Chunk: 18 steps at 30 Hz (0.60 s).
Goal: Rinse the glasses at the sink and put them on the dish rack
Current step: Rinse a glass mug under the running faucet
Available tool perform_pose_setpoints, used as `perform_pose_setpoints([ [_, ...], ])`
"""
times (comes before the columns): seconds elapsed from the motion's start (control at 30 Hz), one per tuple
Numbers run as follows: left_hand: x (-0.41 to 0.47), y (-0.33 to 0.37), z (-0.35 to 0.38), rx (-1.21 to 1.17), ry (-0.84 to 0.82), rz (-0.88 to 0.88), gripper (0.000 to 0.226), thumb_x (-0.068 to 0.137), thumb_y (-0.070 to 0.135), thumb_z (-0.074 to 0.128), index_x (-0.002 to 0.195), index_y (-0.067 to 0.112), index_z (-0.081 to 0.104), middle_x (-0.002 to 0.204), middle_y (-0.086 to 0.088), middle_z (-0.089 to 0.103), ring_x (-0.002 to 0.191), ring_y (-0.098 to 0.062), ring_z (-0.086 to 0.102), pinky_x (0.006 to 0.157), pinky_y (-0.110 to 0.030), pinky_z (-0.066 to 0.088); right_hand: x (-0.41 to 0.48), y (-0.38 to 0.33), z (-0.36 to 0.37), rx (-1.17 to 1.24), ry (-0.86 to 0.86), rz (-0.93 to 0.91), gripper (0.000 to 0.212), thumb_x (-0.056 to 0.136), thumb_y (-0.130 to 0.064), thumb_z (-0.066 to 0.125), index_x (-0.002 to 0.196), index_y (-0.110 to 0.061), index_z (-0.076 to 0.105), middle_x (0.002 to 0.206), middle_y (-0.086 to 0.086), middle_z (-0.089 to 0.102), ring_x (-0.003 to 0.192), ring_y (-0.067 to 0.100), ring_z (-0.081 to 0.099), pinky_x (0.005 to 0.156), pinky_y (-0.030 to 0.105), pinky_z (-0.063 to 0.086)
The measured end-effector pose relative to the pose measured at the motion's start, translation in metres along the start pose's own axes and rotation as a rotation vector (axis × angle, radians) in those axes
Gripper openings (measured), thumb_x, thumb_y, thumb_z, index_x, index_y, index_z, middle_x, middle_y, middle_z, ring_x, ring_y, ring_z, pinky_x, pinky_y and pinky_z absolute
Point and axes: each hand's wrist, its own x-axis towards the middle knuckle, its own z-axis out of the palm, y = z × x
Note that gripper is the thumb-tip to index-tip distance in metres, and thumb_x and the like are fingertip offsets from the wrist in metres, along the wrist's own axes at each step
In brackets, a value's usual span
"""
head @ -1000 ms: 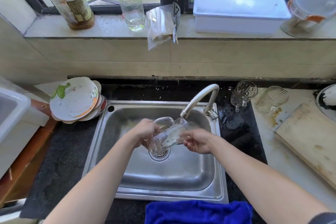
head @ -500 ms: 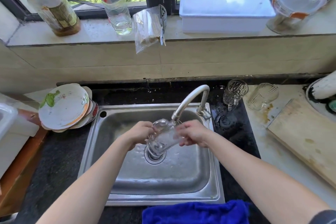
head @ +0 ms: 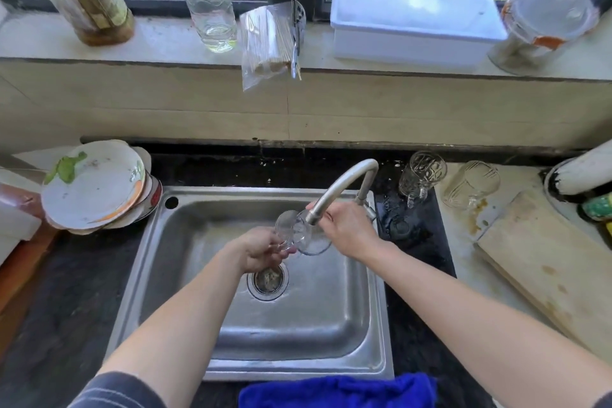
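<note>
A clear glass (head: 299, 233) is held over the steel sink (head: 185, 242), right under the spout of the curved tap (head: 344, 184). My left hand (head: 261, 252) grips its lower left side. My right hand (head: 347, 228) holds its right side, just below the spout. The glass is tilted with its mouth toward the tap. Two more glasses wait right of the sink: a patterned mug glass (head: 422, 175) on the black counter and a ribbed glass (head: 473, 184) beside it.
A stack of dirty plates (head: 96, 185) sits left of the sink. Right of it lie a wooden cutting board (head: 556, 268) and a stove edge (head: 583, 175). A blue cloth (head: 337, 391) hangs at the front edge. Bottles, a bag of sticks and a white box (head: 414, 23) line the windowsill.
Both hands have lifted the glass up and back toward the tap spout and turned it, so its mouth now faces the spout. The drain strainer beneath is now uncovered.
</note>
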Motion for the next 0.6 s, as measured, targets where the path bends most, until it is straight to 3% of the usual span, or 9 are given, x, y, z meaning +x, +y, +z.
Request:
perform_pose_setpoints([
  [0.07, 0.006, -0.001, -0.004, -0.105, 0.052, 0.034, 0.030, 0.091, -0.015, 0.029, 0.103, 0.000, 0.051, 0.059, -0.013, 0.059, 0.035, -0.007, 0.040, 0.031, -0.014, 0.028, -0.010, 0.003, -0.002, 0.020, 0.067, 0.002, 0.020, 0.096, -0.030, 0.051, 0.088, -0.019, 0.065, 0.087, -0.009, 0.062, 0.084, 0.015, 0.060, 0.080, 0.042, 0.052],
  [0.1, 0.009, -0.002, -0.006, -0.157, 0.074, 0.048, 0.030, 0.089, -0.018, 0.028, 0.097, 0.001, 0.051, 0.063, -0.014, 0.058, 0.035, -0.007, 0.038, 0.031, -0.014, 0.026, -0.017, 0.005, -0.001, 0.003, 0.129, -0.013, 0.014, 0.094, -0.030, 0.054, 0.095, -0.021, 0.065, 0.093, -0.010, 0.060, 0.089, 0.013, 0.058, 0.083, 0.038, 0.051],
  [0.17, 0.015, -0.003, -0.011, -0.223, 0.123, 0.084, 0.032, 0.086, -0.022, 0.030, 0.092, 0.004, 0.048, 0.078, -0.017, 0.059, 0.041, -0.010, 0.044, 0.035, -0.017, 0.029, -0.032, 0.007, 0.003, 0.070, 0.202, 0.025, 0.029, 0.091, -0.033, 0.061, 0.119, -0.024, 0.060, 0.112, -0.012, 0.056, 0.099, 0.008, 0.058, 0.087, 0.030, 0.049],
  [0.23, 0.016, -0.002, -0.010, -0.230, 0.127, 0.125, 0.035, 0.083, -0.024, 0.033, 0.093, 0.005, 0.050, 0.083, -0.020, 0.063, 0.049, -0.016, 0.050, 0.042, -0.024, 0.030, -0.034, -0.001, 0.006, 0.315, 0.133, 0.219, 0.038, 0.089, -0.035, 0.064, 0.126, -0.027, 0.054, 0.114, -0.014, 0.056, 0.096, 0.009, 0.063, 0.082, 0.033, 0.053],
  [0.33, 0.010, 0.002, 0.000, -0.218, 0.095, 0.157, 0.040, 0.080, -0.022, 0.038, 0.103, 0.006, 0.055, 0.079, -0.019, 0.063, 0.052, -0.016, 0.046, 0.044, -0.025, 0.033, -0.018, -0.010, 0.012, 0.440, 0.018, 0.343, 0.011, 0.096, -0.019, 0.053, 0.092, -0.016, 0.063, 0.091, 0.004, 0.070, 0.071, 0.021, 0.072, 0.063, 0.044, 0.059],
  [0.43, 0.001, 0.010, -0.003, -0.249, 0.016, 0.126, 0.021, 0.080, 0.001, 0.041, 0.094, 0.004, 0.056, 0.075, -0.015, 0.059, 0.055, -0.020, 0.051, 0.052, -0.027, 0.042, -0.009, -0.014, 0.002, 0.327, 0.014, 0.282, 0.028, 0.098, -0.010, 0.042, 0.075, -0.014, 0.059, 0.079, 0.008, 0.069, 0.060, 0.022, 0.069, 0.060, 0.042, 0.060],
  [0.5, 0.001, 0.017, -0.012, -0.245, -0.062, 0.100, 0.032, 0.081, 0.025, 0.039, 0.096, 0.004, 0.059, 0.084, -0.018, 0.062, 0.067, -0.029, 0.058, 0.066, -0.035, 0.047, -0.007, -0.016, -0.011, 0.252, -0.012, 0.237, 0.026, 0.098, -0.010, 0.043, 0.079, -0.005, 0.060, 0.080, 0.010, 0.068, 0.061, 0.022, 0.067, 0.060, 0.038, 0.059],
  [0.6, 0.015, 0.028, -0.009, -0.136, -0.037, 0.056, 0.054, 0.088, 0.055, 0.043, 0.106, 0.009, 0.064, 0.101, -0.021, 0.068, 0.087, -0.036, 0.063, 0.085, -0.046, 0.050, -0.005, -0.021, -0.021, 0.100, -0.050, 0.135, 0.029, 0.095, -0.012, 0.046, 0.072, -0.003, 0.062, 0.077, 0.010, 0.069, 0.065, 0.023, 0.067, 0.067, 0.040, 0.057],
])
